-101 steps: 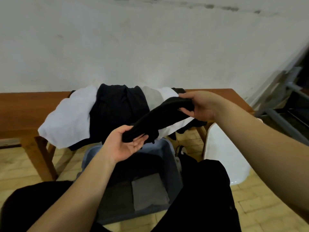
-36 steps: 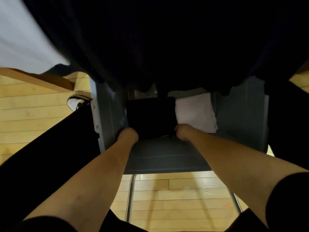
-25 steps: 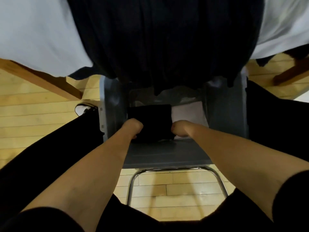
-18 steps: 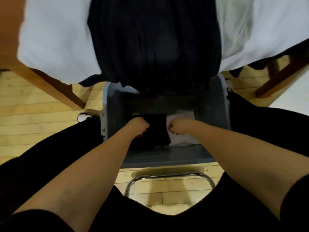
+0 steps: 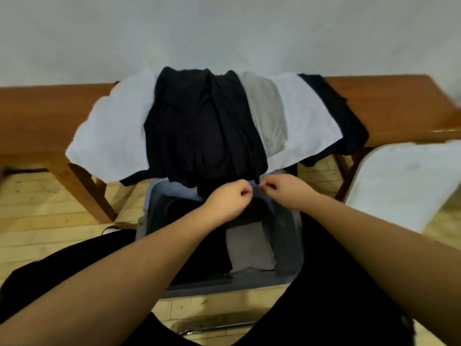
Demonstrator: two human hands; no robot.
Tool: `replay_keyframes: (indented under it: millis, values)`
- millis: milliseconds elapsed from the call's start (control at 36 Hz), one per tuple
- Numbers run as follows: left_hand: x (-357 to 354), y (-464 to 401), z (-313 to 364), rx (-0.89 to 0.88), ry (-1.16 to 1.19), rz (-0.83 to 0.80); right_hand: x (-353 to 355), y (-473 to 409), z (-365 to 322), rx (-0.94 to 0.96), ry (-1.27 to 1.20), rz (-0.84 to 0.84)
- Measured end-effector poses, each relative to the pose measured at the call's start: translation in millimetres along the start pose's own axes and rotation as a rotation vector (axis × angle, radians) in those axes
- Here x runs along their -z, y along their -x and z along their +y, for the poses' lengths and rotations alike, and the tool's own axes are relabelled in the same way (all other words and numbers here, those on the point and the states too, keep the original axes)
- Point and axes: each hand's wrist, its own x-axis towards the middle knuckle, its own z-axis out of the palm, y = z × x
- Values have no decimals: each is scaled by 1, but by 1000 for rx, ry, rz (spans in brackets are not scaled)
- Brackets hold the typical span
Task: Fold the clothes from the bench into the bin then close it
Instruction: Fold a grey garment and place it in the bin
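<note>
I am sitting in front of the wooden bench (image 5: 45, 113) with the grey bin (image 5: 289, 236) on the floor between my knees. My left hand (image 5: 228, 199) and my right hand (image 5: 284, 193) are hovering side by side above the far rim of the bin, knuckles nearly touching. Both are curling their fingers loosely inward. They are sitting right at the lower hem of the dark garment (image 5: 199, 131) that is hanging over the front edge of the bench, but I cannot tell whether either hand is actually pinching the cloth or closing on nothing.

The pile of clothes is lying across the middle of the bench: the dark garment is draping on top and down toward the bin, a white piece (image 5: 112, 136) is spreading out on the left, a grey piece (image 5: 269, 113) and another white piece (image 5: 306, 121) are lying to its right, and a further dark piece (image 5: 346, 121) is showing at the right end of the pile.

Inside the bin a folded grey garment (image 5: 249, 248) is lying flat on the right, with folded dark cloth (image 5: 199, 248) beside it on the left. The bin is standing open, and a white lid (image 5: 404, 186) is leaning against the bench's right end.
</note>
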Motion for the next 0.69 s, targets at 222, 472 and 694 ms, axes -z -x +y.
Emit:
replay_keyframes:
  millis: [222,472,694]
  values:
    - [28,-51,83,-364,-338,400,86,-7,43,77,154,483]
    - [29,-105,96,-143,-673,266,98,-41,60,55,309,344]
    - [21,-113,84,-188,-868,380,83,-64,60,96,328,361]
